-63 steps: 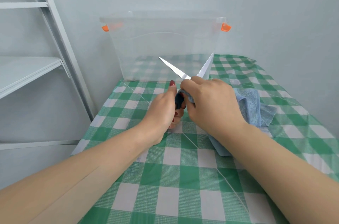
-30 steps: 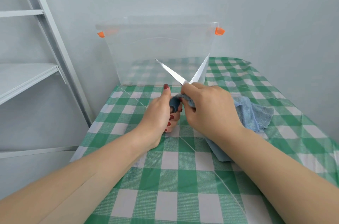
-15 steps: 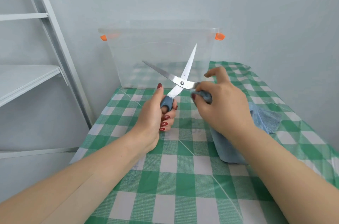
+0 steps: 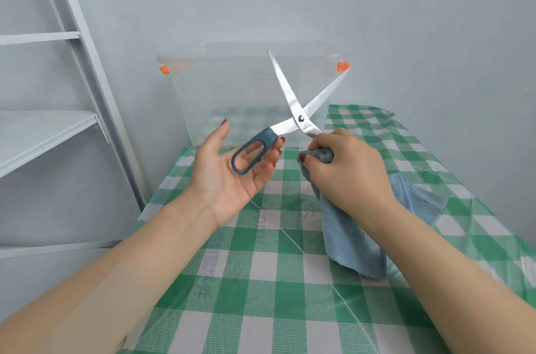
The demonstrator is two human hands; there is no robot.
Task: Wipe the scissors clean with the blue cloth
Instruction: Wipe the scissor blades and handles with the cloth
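Your biggest risk right now is how loosely the scissors (image 4: 301, 119) are held. They are up in the air above the counter (image 4: 261, 310), blades spread wide in an X and tips pointing up and away towards the clear bin (image 4: 232, 98). Only one blue handle loop is visible, and it merely lies across the fingers of your left hand (image 4: 229, 179). That hand is turned palm up, fingers nearly straight, thumb lifted well clear, so nothing clamps the loop. If you push with the cloth from here, the loop will probably slide off your fingers. The blades could also swing shut on the pivot.

Your right hand (image 4: 348, 168) sits just below that pivot, knuckles up, fingers curled tight around a bunched part of the blue cloth (image 4: 351, 240). The second handle seems to be wrapped inside that bunch, though you cannot see it. The rest of the cloth hangs down from your fist to the counter. Closing blades would likely nip the cloth or your fingertips. A trailing fold may also catch on an edge and tug the scissors sideways. Both forearms reach in level from the near edge.
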